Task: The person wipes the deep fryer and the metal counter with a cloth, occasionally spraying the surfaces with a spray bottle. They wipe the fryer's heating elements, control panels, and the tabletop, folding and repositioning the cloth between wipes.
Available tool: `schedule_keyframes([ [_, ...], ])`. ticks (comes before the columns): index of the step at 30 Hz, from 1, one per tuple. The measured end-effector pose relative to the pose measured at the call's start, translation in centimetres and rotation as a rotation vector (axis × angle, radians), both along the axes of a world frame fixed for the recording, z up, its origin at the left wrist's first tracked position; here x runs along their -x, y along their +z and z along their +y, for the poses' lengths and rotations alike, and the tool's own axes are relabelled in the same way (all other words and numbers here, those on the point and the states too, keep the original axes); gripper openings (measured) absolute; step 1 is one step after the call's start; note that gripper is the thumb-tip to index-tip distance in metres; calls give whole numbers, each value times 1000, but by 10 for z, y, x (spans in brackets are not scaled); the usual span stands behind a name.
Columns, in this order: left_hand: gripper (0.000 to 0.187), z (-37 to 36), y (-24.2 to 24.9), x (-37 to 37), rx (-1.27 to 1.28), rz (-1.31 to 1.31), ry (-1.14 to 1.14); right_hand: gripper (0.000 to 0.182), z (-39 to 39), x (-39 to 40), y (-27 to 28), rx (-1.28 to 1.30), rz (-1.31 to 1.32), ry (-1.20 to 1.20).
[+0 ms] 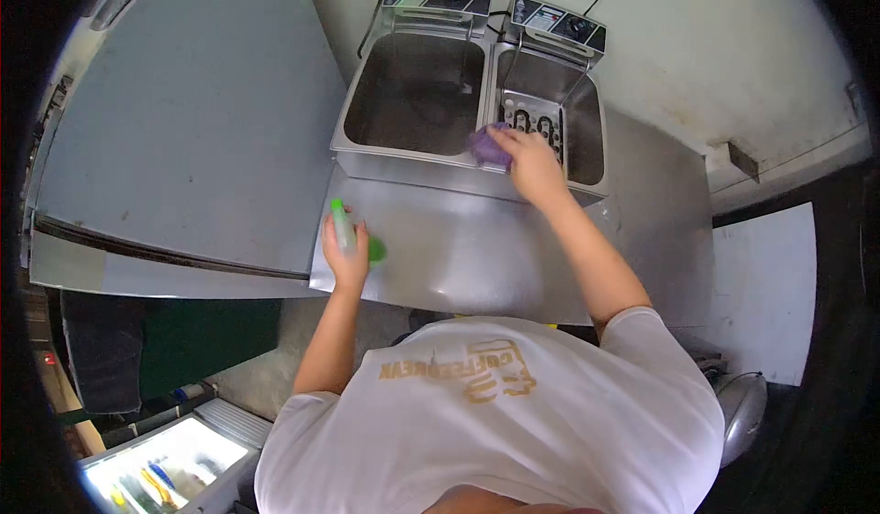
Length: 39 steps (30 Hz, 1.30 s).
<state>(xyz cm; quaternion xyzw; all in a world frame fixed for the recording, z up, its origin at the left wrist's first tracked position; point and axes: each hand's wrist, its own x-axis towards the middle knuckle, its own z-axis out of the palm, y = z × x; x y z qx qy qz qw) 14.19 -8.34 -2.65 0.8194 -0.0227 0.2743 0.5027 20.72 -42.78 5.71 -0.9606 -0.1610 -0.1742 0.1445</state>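
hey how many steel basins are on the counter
2, side by side: a wide rectangular steel basin on the left and a narrower rectangular steel basin on the right, its near corner partly hidden by a purple cloth.

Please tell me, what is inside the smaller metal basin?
Inside the smaller basin, dark looped element and perforated plate can be seen. The right hand and purple cloth cover part; what is there cannot be seen.

Head cam, above torso, looks down/fwd w/ wide view.
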Motion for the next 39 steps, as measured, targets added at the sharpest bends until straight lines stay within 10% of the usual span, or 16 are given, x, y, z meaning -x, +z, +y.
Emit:
schedule_keyframes([
  [11, 35, 3, -14, -3, -105, -87, 34, 50, -2, -96, -17, 92, 60, -157],
  [19, 39, 2, 3, 6, -15, -1, 3, 51, -1, 6, 23, 176, 123, 115],
  [21, 43, 6, 7, 9, 40, 57, -24, 51, -15, 2, 43, -290, 620, 179],
  [25, 56, 20, 22, 21, -96, 17, -91, 50, -31, -26, 49, -1220, 817, 129],
  [28, 59, 23, 60, 55, -75, -177, -81, 57, -15, -44, 15, -725, 264, -9],
  [34, 26, -5, 144, 82, -82, -333, -201, 72, 53, 14, -18, 85, 181, -101],
  [39, 20, -63, 250, 82, 173, -387, -1119, 68, 59, -12, -25, 8, 127, -186],
])
